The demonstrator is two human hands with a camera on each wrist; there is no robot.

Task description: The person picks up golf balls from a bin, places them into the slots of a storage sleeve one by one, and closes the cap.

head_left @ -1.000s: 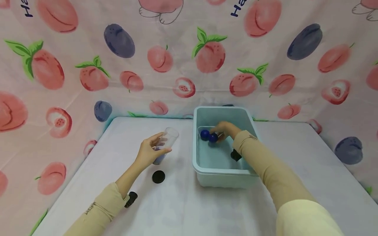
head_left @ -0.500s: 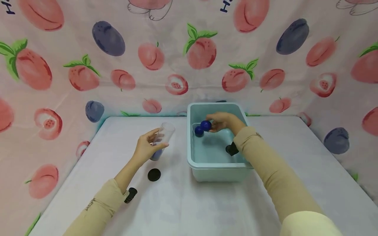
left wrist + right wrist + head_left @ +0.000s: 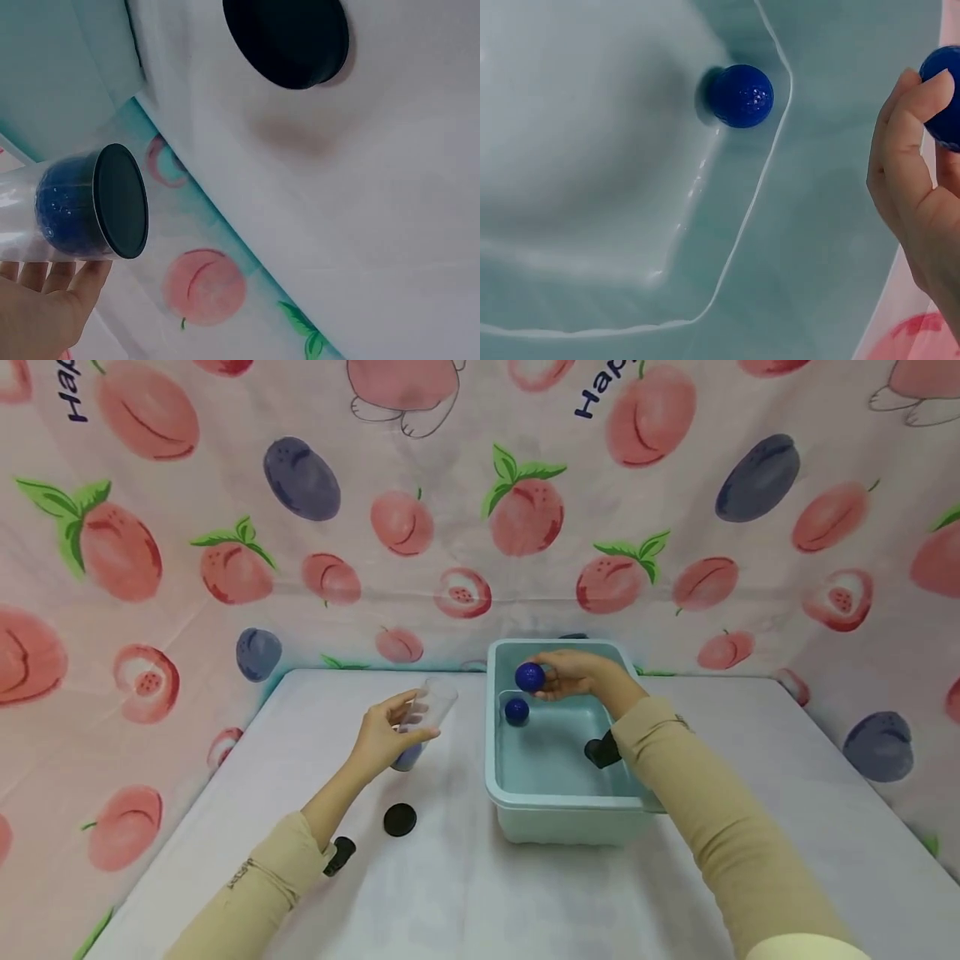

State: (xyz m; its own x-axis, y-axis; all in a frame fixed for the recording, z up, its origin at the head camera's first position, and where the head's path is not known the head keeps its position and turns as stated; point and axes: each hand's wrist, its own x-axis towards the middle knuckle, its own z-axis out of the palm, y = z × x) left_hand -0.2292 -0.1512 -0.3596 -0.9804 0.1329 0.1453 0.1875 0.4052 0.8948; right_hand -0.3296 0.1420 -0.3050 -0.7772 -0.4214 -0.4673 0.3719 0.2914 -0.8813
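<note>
While our right hand (image 3: 573,675) pinches a blue ball (image 3: 529,677) between thumb and fingers, up off the floor of the pale blue bin (image 3: 558,801), our left hand (image 3: 377,739) grips a clear tube (image 3: 442,695), thumb on one side and fingers on the other. The tube is well apart from the bin, above the white table (image 3: 480,910), tilted so that its upper end leans toward the bin. We see one ball inside (image 3: 64,208) close to the black base (image 3: 121,201), and a second loose ball (image 3: 517,712) on the bin floor near the far left corner. A black disc (image 3: 400,819) lies flat on the table, below the tube in the head view.

To handle this lift well, we should hold the ball by its sides with the fingertips, firmly enough that its smooth, shiny surface does not slip. We do best to raise it well above the bin rim before any sideways move, since a knock there could jar it loose. Our left grip should be steady but light, because the thin-looking wall may flex if we squeeze. We would also do well not to tip the tube further, lest its ball roll.
</note>
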